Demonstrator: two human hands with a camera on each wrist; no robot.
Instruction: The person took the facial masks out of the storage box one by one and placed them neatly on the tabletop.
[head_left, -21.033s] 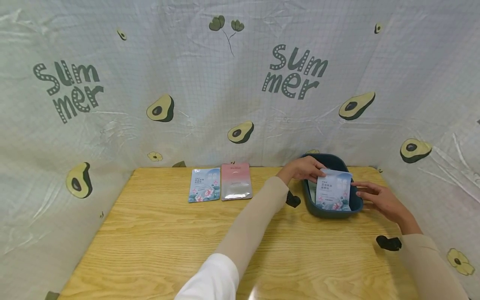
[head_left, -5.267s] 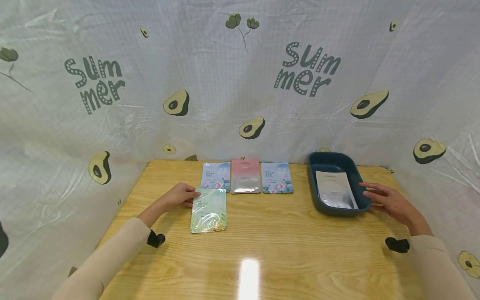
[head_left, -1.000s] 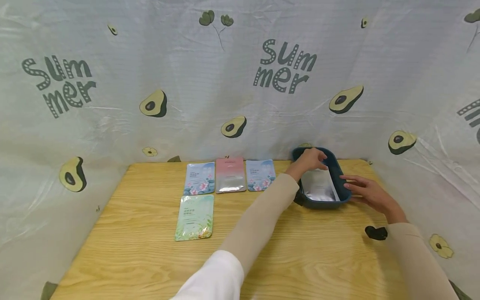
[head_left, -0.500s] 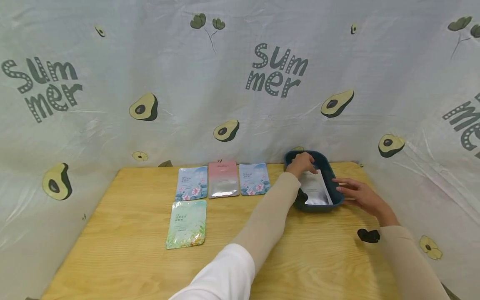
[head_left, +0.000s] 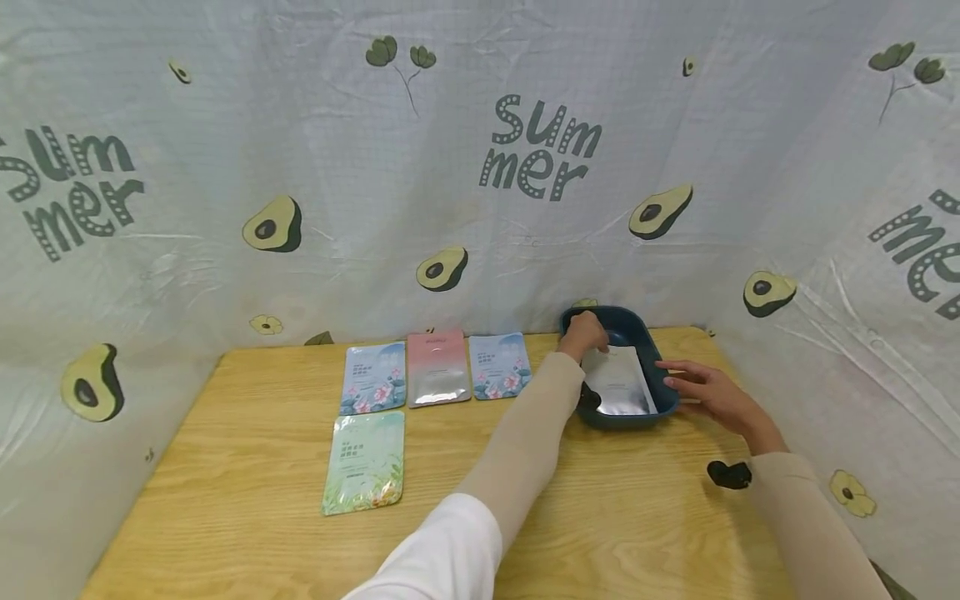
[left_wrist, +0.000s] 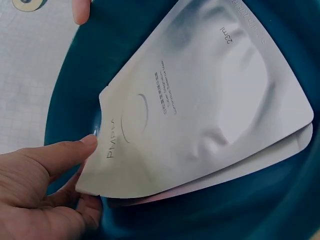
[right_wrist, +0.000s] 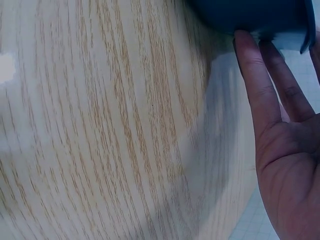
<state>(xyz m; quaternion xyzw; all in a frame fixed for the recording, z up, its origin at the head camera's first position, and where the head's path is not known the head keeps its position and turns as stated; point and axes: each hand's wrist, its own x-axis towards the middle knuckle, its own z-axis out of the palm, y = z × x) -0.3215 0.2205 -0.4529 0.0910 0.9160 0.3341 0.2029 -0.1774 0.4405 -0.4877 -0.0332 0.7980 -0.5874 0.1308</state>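
My left hand [head_left: 585,335] reaches into the dark blue plastic basin [head_left: 660,392] at the back right. In the left wrist view its thumb [left_wrist: 75,150] lies on the edge of a white and silver sheet mask packet [left_wrist: 200,100], with fingers beneath, pinching the corner. Under it the edge of another packet [left_wrist: 270,155] shows. My right hand [head_left: 720,396] is at the basin's right side; its fingers are extended, and in the right wrist view the fingertips touch the basin's outer wall [right_wrist: 260,17].
Left of the basin, a blue floral packet [head_left: 373,377], a pink-silver one [head_left: 438,367] and another blue floral packet [head_left: 499,365] lie in a row on the wooden table [head_left: 247,467]. A green packet [head_left: 364,462] lies before the leftmost. A patterned curtain [head_left: 360,167] hangs behind.
Since 5.3 s ago the green packet has been laid down and released. My left hand has crossed to the basin and lowered onto the white packet's edge. My right hand stays at the basin.
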